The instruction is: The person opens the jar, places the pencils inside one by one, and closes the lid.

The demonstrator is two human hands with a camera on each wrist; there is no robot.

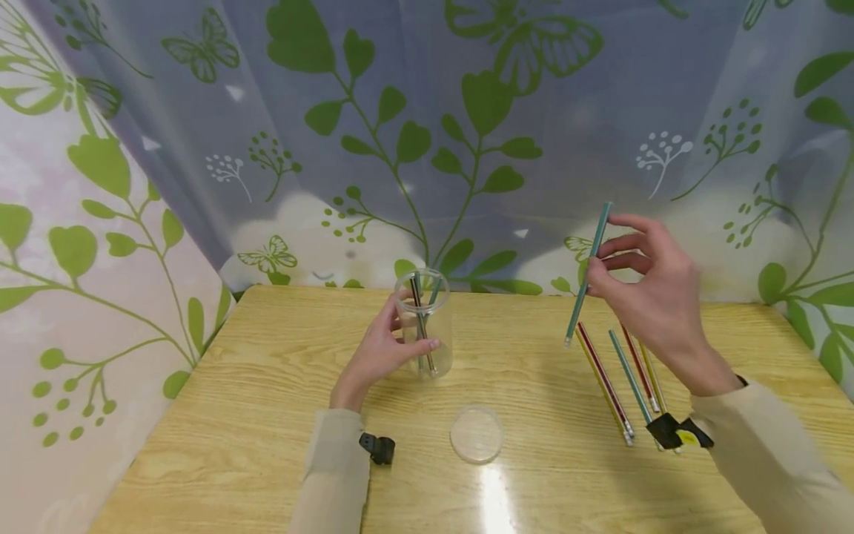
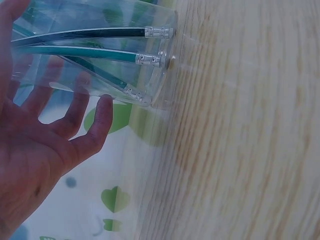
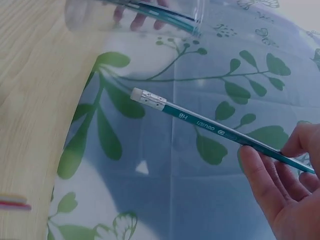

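My left hand [image 1: 387,347] grips a clear plastic jar [image 1: 440,334] that stands upright near the back of the table, thumb across its front. Inside the jar lean several pencils [image 2: 100,52], dark and teal, their silver ferrules at the bottom. Up at the right, my right hand [image 1: 657,282] pinches a teal pencil [image 1: 588,271] between thumb and fingers, held above the table with its eraser end down. The right wrist view shows this pencil's white eraser [image 3: 136,94] and printed lettering. Below the right hand lie loose pencils [image 1: 603,382] in red, yellow and teal.
A round clear lid [image 1: 477,434] lies flat on the wooden table [image 1: 267,371], in front of the jar. Behind the table's back edge hangs a curtain [image 1: 373,148] printed with leaves and butterflies, with another patterned cloth at the left.
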